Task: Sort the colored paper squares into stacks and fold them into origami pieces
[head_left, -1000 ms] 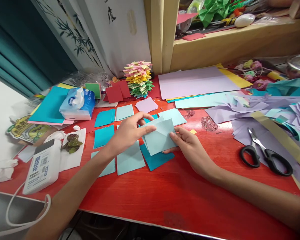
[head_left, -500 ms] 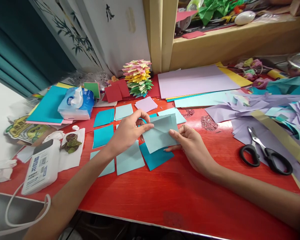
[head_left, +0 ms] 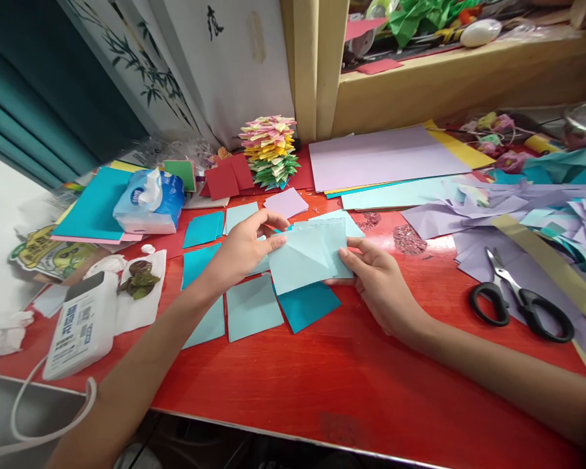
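Poking from its pack (head_left: 170,198), a tissue (head_left: 151,190) shows (both hands (head_left: 247,251) (head_left: 378,283) pinch pale papers (head_left: 300,262)).

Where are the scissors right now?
In the head view, the scissors lie on the right side, to the right of the right hand, partly over lilac paper and beside a tan paper strip.

Red tbl (head_left: 283,384) holds paper sqs (head_left: 254,309) (mostly blue), wht device (head_left: 85,329).

A glossy red table (head_left: 273,384) reflects light. Behind it hang a teal curtain (head_left: 34,78), at left, and a white hanging (head_left: 234,85) painted with bamboo; a yellowish ledge (head_left: 430,94) spans the right.
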